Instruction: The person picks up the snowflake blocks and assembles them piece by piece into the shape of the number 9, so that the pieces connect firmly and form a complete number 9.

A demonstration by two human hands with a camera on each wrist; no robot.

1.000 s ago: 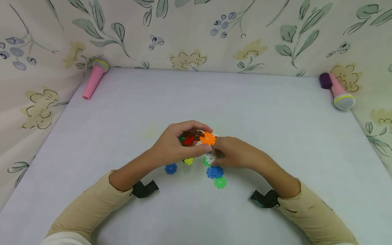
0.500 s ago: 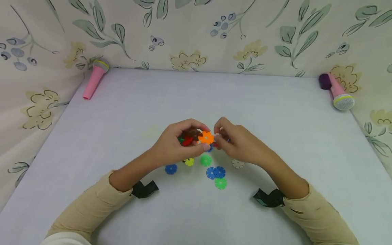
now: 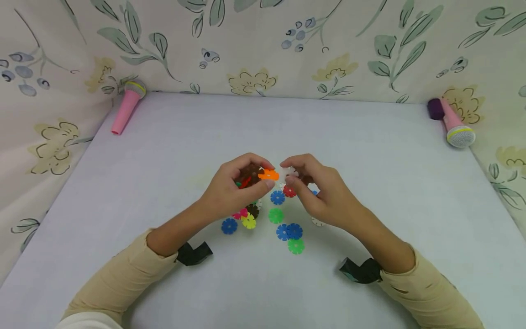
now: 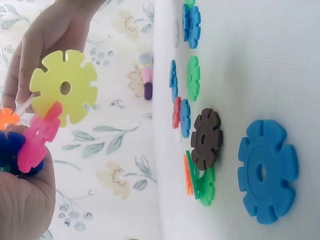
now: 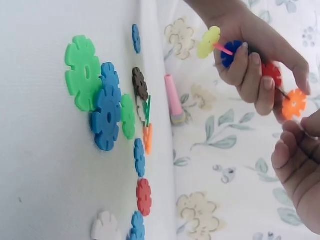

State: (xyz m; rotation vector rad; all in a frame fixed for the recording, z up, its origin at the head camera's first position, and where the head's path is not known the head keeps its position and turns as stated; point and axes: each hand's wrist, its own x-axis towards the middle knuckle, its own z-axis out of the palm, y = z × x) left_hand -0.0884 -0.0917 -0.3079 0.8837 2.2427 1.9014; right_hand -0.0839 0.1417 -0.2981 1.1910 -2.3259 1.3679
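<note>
In the head view my left hand (image 3: pixel 230 187) grips a chain of notched, flower-shaped plastic discs slotted together. An orange disc (image 3: pixel 269 175) sticks out by its thumb and fingertips, with brown and red ones partly hidden behind the fingers. From the chain's lower end hang a pink disc (image 4: pixel 40 137) and a yellow disc (image 4: pixel 65 87), joined to a dark blue disc (image 5: pixel 231 52). My right hand (image 3: pixel 324 192) pinches a white disc (image 3: pixel 291 172) just right of the orange one; a small gap shows between them from above.
Loose discs lie on the white table (image 3: pixel 185 137) below the hands: blue (image 3: pixel 229 226), green (image 3: pixel 296 246), red (image 3: pixel 289 190) and brown (image 4: pixel 206 140) among several. A pink toy microphone (image 3: pixel 127 107) lies far left, another (image 3: pixel 457 125) far right beside a dark purple block (image 3: pixel 435 109).
My right hand has risen from the discs on the table, bringing the white disc up beside the orange one. My left hand has shifted slightly up and left, tilting the orange disc toward edge-on.
</note>
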